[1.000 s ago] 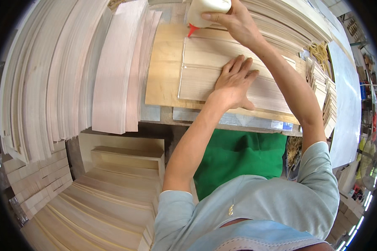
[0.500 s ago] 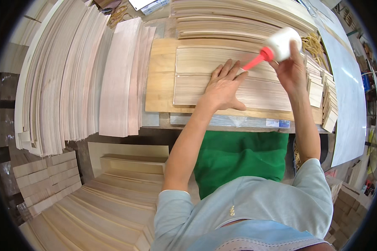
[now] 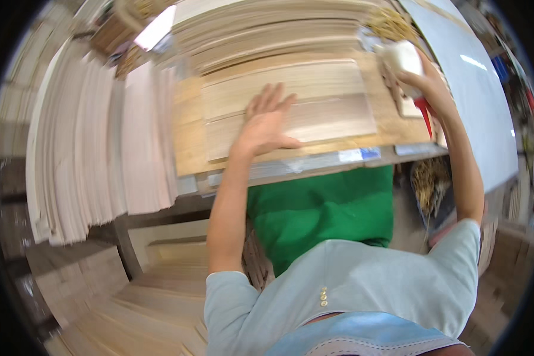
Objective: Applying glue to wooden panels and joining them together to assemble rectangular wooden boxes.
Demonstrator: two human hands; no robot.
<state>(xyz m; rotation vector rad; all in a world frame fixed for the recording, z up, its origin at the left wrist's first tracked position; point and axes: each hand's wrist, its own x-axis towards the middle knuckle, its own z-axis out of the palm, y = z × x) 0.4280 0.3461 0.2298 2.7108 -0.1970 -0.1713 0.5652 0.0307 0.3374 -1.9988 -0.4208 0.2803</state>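
Note:
My left hand (image 3: pixel 268 121) lies flat with its fingers spread on a pale thin wooden panel (image 3: pixel 329 89). A pale line runs lengthwise across this panel, which rests on a larger yellowish board (image 3: pixel 188 127). Over the right end of the board, my right hand (image 3: pixel 428 82) is wrapped round a white squeeze bottle (image 3: pixel 401 59). Its long red nozzle (image 3: pixel 423 114) points downward, apart from the panel. Small wooden pieces (image 3: pixel 408 108) sit beneath and beside the bottle, partly hidden by it and my hand. Motion blurs the picture.
Tall stacks of thin wooden sheets (image 3: pixel 80 142) stand at the left. Long strips (image 3: pixel 267 32) are piled behind the panel, with tan rubber bands (image 3: pixel 391 25) at the far right. A pale smooth surface (image 3: pixel 477 89) adjoins on the right. More boards (image 3: pixel 142 311) lie low at the left.
My right hand has carried the bottle right, off the panel, and its nozzle has swung from pointing left to pointing down. My left hand stays flat on the panel. The whole view has shifted and turned.

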